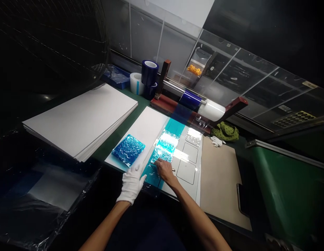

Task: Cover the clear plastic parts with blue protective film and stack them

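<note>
My left hand (131, 184), in a white glove, lies with its fingers stretched out at the near edge of a white sheet (151, 122). Just beyond it is a square stack of shiny blue film pieces (129, 150). My bare right hand (164, 169) is closed over a strip of blue film (153, 174) on a board. A slim tool (174, 170) pokes out beside its fingers; most of it is hidden. To the right of that strip, the white board (164, 188) carries black rounded-square outlines (186, 170).
A wooden roll stand (164, 101) holds a blue film roll (190, 100) and a white roll (211, 109). Tape rolls (149, 73) stand behind a thick stack of white sheets (83, 118). Brown cardboard (219, 174) and a phone (242, 198) lie at right; a fan (52, 45) looms left.
</note>
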Action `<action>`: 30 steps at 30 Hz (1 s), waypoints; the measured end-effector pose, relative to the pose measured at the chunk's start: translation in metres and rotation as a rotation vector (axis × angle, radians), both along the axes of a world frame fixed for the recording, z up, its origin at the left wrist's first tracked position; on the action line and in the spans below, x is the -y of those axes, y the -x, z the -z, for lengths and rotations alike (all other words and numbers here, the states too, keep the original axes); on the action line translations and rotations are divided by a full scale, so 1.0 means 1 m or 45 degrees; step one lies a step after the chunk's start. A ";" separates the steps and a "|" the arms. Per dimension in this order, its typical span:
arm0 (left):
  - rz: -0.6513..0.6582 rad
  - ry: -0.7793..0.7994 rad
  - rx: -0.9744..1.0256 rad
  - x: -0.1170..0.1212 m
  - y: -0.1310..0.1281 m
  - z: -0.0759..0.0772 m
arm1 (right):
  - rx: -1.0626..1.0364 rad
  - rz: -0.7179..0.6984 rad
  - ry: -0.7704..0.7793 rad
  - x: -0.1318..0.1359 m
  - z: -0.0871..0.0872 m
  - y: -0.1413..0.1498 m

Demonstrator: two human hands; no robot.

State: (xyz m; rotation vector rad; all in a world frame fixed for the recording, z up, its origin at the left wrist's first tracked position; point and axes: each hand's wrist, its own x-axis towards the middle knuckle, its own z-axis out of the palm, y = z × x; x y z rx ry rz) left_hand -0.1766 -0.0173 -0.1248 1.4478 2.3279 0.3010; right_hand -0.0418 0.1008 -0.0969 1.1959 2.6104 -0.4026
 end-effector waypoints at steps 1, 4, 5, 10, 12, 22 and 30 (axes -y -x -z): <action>-0.071 0.010 0.053 0.005 0.005 -0.002 | 0.012 0.003 0.002 0.000 -0.001 -0.003; -0.246 0.085 0.311 0.025 0.022 -0.005 | 0.054 0.024 0.015 0.000 -0.003 -0.017; -0.273 0.123 0.427 0.032 0.027 -0.004 | 0.070 0.036 0.021 0.001 -0.004 -0.023; -0.280 0.193 0.963 0.046 0.031 0.007 | 0.153 0.113 0.042 0.005 -0.010 -0.057; -0.293 0.191 1.074 0.042 0.027 0.011 | 0.175 0.139 0.048 0.006 -0.015 -0.072; -0.336 0.107 1.293 0.031 0.013 0.000 | 0.164 0.334 -0.008 0.026 -0.032 -0.130; -0.395 -0.107 1.272 0.027 0.038 -0.035 | -0.364 0.599 -0.044 0.065 -0.023 -0.137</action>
